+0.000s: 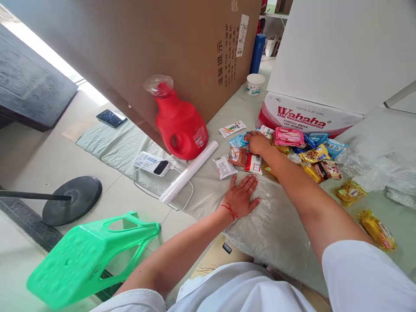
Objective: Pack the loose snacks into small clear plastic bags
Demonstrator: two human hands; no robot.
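Note:
My left hand (pixel 241 196), with a red string bracelet, lies flat with its fingers spread on a sheet of clear plastic (pixel 269 221). Above it, my right hand (pixel 258 142) has its fingers curled onto a small blue snack packet (pixel 238 141); the fingertips are partly hidden. Close by are a white packet with print (pixel 225 166), a brown packet (pixel 238 156) and a red-and-white packet (pixel 253 163). Right of my hand sits a heap of wrapped snacks, with a pink packet (pixel 288 136) and a yellow packet (pixel 314 154) on top.
A red jug (pixel 180 123) stands against a large brown carton (pixel 182 52). Before it lie a white roll (pixel 190 172) and a power bank (pixel 151 164) with cable. A Wahaha carton (pixel 305 115) is behind the snacks. A green stool (pixel 84 255) lies tipped at left.

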